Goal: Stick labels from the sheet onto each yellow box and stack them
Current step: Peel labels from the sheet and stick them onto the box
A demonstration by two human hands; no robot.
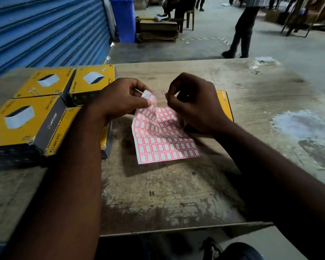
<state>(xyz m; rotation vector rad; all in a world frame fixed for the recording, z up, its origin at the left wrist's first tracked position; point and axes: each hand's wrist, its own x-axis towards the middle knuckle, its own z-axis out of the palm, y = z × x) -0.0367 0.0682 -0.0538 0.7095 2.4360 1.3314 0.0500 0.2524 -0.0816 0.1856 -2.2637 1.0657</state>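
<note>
Pinching the label sheet at its folded top corner with the left hand, with its lower part on the desk. Pinching one small label with the right hand, just above the sheet's top edge and seemingly free of it.

Keep the sheet taut. Hold the label only by its edge, glue side away from fingers. Carry to the yellow box just right of the sheet, lay flat, press down firmly. Four more yellow boxes grouped left of the sheet.
</note>
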